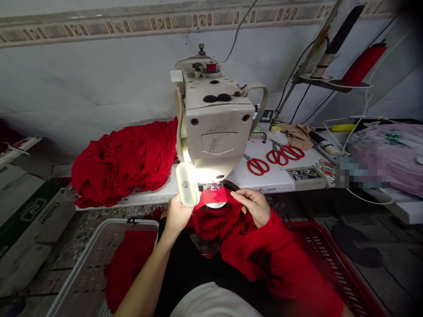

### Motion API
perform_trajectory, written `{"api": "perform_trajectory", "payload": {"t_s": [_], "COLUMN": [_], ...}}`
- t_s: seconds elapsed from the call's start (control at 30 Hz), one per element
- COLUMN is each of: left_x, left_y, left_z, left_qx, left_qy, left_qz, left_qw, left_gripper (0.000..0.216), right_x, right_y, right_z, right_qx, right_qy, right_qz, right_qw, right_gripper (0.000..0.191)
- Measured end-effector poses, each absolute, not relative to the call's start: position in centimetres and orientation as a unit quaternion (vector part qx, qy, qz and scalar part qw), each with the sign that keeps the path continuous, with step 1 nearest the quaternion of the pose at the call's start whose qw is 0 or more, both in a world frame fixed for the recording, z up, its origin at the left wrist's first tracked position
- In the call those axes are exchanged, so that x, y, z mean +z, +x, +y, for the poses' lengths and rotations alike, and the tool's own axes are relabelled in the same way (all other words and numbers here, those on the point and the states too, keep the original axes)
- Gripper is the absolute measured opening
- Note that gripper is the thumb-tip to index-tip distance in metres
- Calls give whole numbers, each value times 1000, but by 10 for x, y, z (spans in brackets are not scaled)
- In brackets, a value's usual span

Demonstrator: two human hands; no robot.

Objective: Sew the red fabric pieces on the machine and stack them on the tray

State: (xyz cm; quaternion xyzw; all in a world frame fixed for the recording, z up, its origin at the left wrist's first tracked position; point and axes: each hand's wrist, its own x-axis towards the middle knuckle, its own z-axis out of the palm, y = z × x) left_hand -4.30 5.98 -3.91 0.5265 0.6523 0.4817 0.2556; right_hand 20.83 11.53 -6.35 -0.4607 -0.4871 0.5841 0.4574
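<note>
A cream sewing machine (214, 127) stands on the white table (274, 178). Red fabric (214, 197) lies under its needle and trails down over my lap and right arm. My left hand (176, 215) holds the fabric's left edge just below the machine's small lamp (187, 185), with its fingers hidden behind the cloth. At the right of the needle, my right hand (253, 204) pinches the fabric with bent fingers.
A heap of red cloth (125, 163) lies left of the machine. Red-handled scissors (257, 165) and a second pair (286, 154) rest at the right. A white basket (99, 259) with red cloth sits lower left, a red basket (333, 259) lower right. Thread cones (361, 66) stand behind.
</note>
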Motion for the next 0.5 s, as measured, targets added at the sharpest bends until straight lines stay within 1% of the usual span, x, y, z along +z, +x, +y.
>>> {"api": "perform_trajectory", "payload": {"t_s": [0.03,0.1,0.13,0.2,0.27,0.3,0.37,0.43,0.5], "left_x": [-44,-49,-50,-44,-32,-25,-13,-6,-3], "left_y": [-48,-57,-59,-60,-58,-57,-58,-64,-78], "left_z": [53,37,29,17,9,8,11,18,26], "left_qx": [476,459,447,414,376,361,357,387,420], "left_qy": [524,523,526,554,620,659,716,725,696], "left_qz": [656,638,616,560,514,497,485,518,575], "left_qw": [264,330,379,456,458,434,352,236,93], "left_gripper": [31,33,33,33,29,27,22,19,19], "right_x": [-70,-80,-84,-88,-90,-91,-94,-97,-99], "right_y": [210,210,209,200,183,173,150,132,124], "right_z": [112,104,99,89,80,76,71,69,70], "right_qx": [589,615,641,707,759,775,793,805,815], "right_qy": [-463,-462,-457,-426,-373,-347,-305,-275,-255], "right_qz": [-469,-430,-417,-417,-430,-429,-416,-405,-409], "right_qw": [468,473,455,381,317,309,323,334,322], "right_gripper": [39,40,40,39,39,38,37,36,35]}}
